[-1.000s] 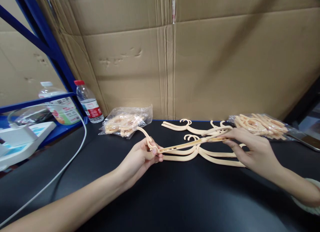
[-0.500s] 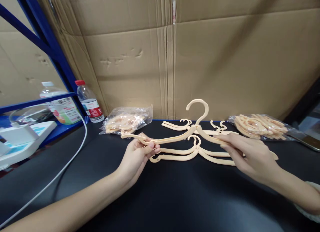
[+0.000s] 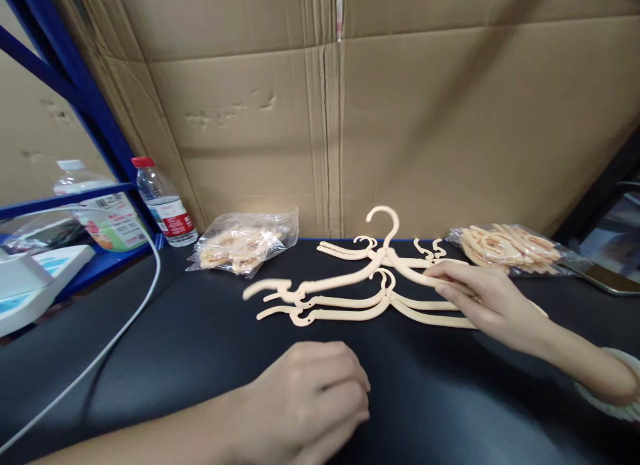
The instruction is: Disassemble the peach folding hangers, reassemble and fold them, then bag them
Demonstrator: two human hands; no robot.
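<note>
A beige folding clothes hanger point(image 3: 345, 278) is held tilted up by its right arm, its hook on top. My right hand point(image 3: 493, 305) is closed round that right arm. My left hand point(image 3: 320, 391) is off the hanger, in front of it over the table, with its fingers curled in; nothing shows in them, though the palm side is hidden. Under and behind the held hanger lie two more beige hangers point(image 3: 350, 314) close together, their right ends partly covered by my right hand. Farther back, more hanger pieces point(image 3: 345, 251) lie near the cardboard.
Clear bags of hanger parts lie at the back left point(image 3: 240, 245) and back right point(image 3: 510, 248). A red-capped water bottle point(image 3: 167, 211), a larger bottle point(image 3: 107, 218) on a blue shelf and a white cable point(image 3: 117, 338) are at left. Cardboard point(image 3: 250, 131) walls the back.
My left hand has let go of the hanger's left end and moved down and right toward me, its fingers curled. My right hand still holds the hanger. The view has shifted slightly.
</note>
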